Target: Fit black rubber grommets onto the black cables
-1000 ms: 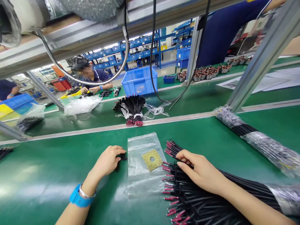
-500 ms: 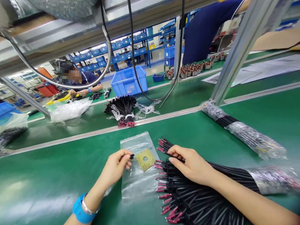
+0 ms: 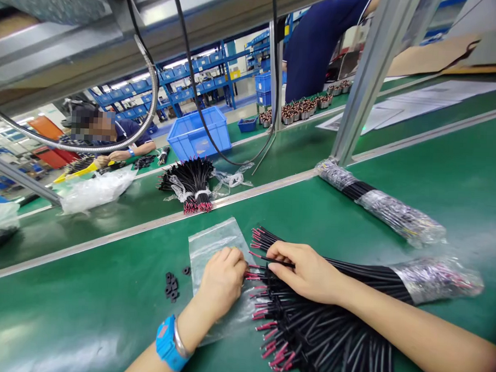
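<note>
My right hand (image 3: pixel 300 268) pinches one black cable (image 3: pixel 275 259) whose red wire end points left, above a fanned bundle of black cables (image 3: pixel 332 327) with red tips. My left hand (image 3: pixel 224 273) is closed just left of that cable's end, over a clear plastic bag (image 3: pixel 210 236); what its fingers grip is hidden. The yellow square plate is not visible, with my left hand over that part of the bag. Several small black parts (image 3: pixel 172 287) lie on the green table left of the bag.
A plastic-wrapped cable bundle (image 3: pixel 382 205) lies at the right. Beyond the metal rail (image 3: pixel 147 225) are tied black cables (image 3: pixel 194 181), a blue bin (image 3: pixel 201 133) and a plastic bag (image 3: pixel 97 190). A metal post (image 3: pixel 365 81) rises behind. Two people are across the bench.
My left hand has moved right, over the plate and close to the cable end, uncovering the small black parts. My right hand now holds one cable apart from the others. The view has shifted slightly.
</note>
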Action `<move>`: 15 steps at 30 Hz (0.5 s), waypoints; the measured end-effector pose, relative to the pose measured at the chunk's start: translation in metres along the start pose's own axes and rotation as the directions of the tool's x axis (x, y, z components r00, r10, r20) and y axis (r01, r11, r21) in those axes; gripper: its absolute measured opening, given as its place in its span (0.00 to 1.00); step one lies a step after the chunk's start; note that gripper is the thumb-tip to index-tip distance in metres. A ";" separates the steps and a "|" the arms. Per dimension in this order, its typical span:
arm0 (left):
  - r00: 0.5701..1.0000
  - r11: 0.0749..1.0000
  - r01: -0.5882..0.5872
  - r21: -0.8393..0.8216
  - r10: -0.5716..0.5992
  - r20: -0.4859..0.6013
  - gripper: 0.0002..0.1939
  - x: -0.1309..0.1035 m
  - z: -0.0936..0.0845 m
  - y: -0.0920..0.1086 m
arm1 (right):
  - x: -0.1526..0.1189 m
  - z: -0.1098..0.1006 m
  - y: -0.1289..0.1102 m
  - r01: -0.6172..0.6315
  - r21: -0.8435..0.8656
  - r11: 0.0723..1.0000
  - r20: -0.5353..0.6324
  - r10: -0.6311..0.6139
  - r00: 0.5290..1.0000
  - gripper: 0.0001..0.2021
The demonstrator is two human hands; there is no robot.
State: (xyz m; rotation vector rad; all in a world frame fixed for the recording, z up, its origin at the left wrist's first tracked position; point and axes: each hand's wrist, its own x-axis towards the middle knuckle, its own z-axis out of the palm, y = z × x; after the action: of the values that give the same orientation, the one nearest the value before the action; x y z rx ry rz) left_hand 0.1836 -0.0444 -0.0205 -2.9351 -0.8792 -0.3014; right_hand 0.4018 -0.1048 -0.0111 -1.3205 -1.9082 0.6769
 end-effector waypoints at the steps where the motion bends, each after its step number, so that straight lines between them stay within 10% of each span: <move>1: 1.000 0.997 0.028 -0.076 -0.029 -0.012 0.08 0.001 -0.001 -0.001 | 0.000 0.000 0.000 0.002 0.006 1.000 -0.004 -0.002 1.000 0.02; 5: 0.933 0.761 0.258 -0.596 -0.357 -0.052 0.08 0.007 -0.006 -0.001 | -0.002 -0.001 -0.001 0.056 -0.007 0.998 -0.016 -0.056 0.998 0.05; 10: 0.773 -0.052 0.320 -0.946 -0.563 0.293 0.15 0.011 -0.011 0.013 | -0.002 0.000 -0.001 0.156 -0.058 0.986 0.031 -0.154 0.988 0.09; 15: 0.768 -0.109 0.276 -0.955 -0.572 0.288 0.17 0.011 -0.011 0.022 | -0.003 -0.002 -0.002 0.156 -0.040 0.987 0.001 -0.156 0.988 0.11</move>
State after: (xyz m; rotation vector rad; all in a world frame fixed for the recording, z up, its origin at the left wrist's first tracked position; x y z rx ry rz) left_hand 0.2028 -0.0582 -0.0080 -3.1117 -2.4271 -2.1153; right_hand 0.4023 -0.1085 -0.0093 -1.1801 -2.0083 0.5604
